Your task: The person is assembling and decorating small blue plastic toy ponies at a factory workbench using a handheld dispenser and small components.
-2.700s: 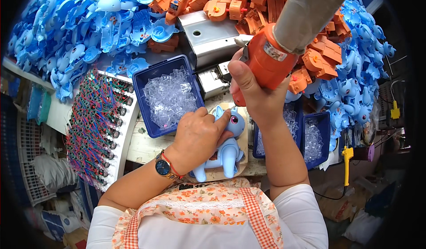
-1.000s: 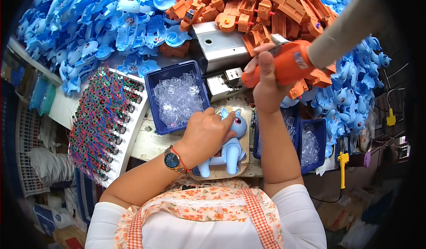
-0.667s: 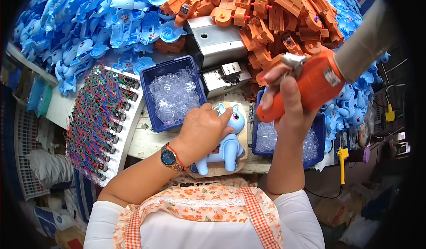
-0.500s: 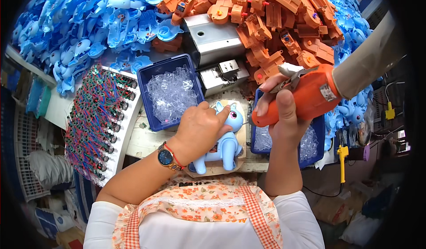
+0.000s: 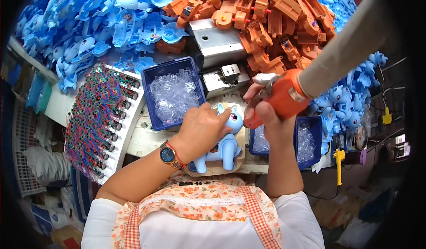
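Note:
A light blue toy pony [image 5: 228, 149] lies on its side on a pale board [image 5: 242, 138] at the bench's near edge. My left hand [image 5: 199, 127] is closed over its head and back, the index finger pressed near the eye. In my right hand [image 5: 271, 119] is an orange electric screwdriver [image 5: 290, 93], gripped round its body. The tool's nose points at the side of the pony's head and sits right beside it. Whether the bit touches the pony cannot be made out.
Clear plastic pieces fill one blue bin [image 5: 146, 89] at left and another blue bin [image 5: 317, 129] at right. Wired parts [image 5: 95, 120] cover a white tray. Metal boxes [image 5: 217, 40] stand behind, below heaps of orange housings [image 5: 275, 27] and blue shells [image 5: 88, 22]. A yellow tool [image 5: 340, 160] hangs at right.
My right hand has brought the screwdriver left and slightly down, nearer to the pony's head. My left hand stays on the pony, almost unmoved.

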A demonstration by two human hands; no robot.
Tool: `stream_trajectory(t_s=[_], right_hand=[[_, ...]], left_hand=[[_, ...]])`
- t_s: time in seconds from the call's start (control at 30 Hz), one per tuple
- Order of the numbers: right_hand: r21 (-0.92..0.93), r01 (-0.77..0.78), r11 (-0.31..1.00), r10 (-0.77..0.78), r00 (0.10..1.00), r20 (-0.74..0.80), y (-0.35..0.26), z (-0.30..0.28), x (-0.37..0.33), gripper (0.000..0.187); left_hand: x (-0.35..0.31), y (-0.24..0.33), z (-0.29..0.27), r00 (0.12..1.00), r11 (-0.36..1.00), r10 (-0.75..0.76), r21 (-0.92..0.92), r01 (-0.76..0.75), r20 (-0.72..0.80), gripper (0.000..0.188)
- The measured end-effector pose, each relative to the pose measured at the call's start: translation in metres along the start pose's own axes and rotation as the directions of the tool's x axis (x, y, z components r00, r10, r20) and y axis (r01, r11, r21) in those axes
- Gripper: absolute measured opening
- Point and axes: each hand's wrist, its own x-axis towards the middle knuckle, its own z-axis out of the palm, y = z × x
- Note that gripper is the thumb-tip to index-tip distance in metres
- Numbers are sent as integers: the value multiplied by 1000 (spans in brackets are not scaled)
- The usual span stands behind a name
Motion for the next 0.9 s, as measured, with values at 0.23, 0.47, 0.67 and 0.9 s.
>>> stream_trajectory(t_s=[0.23, 0.47, 0.67, 0.9], right_hand=[[-150, 140, 979, -169, 965, -200, 3, 14, 51, 29], [-118, 347, 931, -366, 895, -254, 33, 19, 64, 16], [-109, 145, 983, -168, 956, -242, 1, 25, 49, 19], [-85, 349, 933, -358, 885, -298, 28, 29, 60, 23]], left_hand=[[-23, -3, -15, 994, 978, -57, -194, 74, 94, 35], [-84, -26, -30, 997, 892, 71, -449, -56, 16, 45], [-96, -19, -18, 996, 866, -75, -498, 43, -44, 54], [-98, -23, -5, 986, 869, -113, -493, 38, -124, 54]])
